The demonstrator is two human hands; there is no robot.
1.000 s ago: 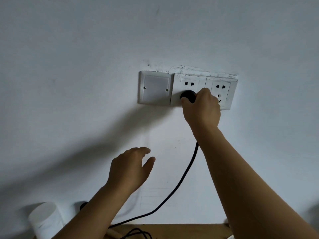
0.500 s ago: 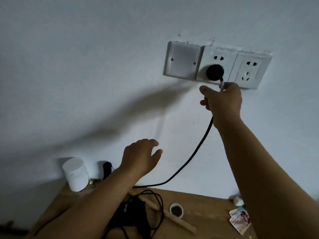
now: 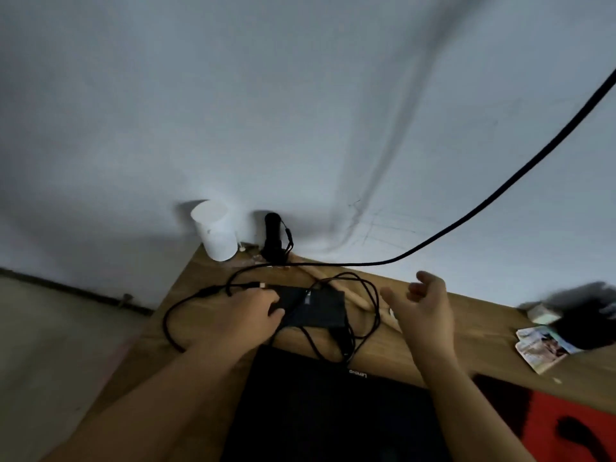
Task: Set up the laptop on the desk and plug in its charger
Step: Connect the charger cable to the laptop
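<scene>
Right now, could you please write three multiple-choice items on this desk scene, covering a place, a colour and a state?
1. Where does the left hand rest?
A. on the black charger brick
B. on the white cup
C. on the cards

2. What colour is the cup by the wall?
A. red
B. white
C. black

3. How is the right hand?
A. gripping the cable
B. flat on the laptop
C. open, above the desk, holding nothing

Answers: 1 A, its fingers lie on the brick's left end; 2 B, it is plain white; 3 C, its fingers are spread and empty.
</scene>
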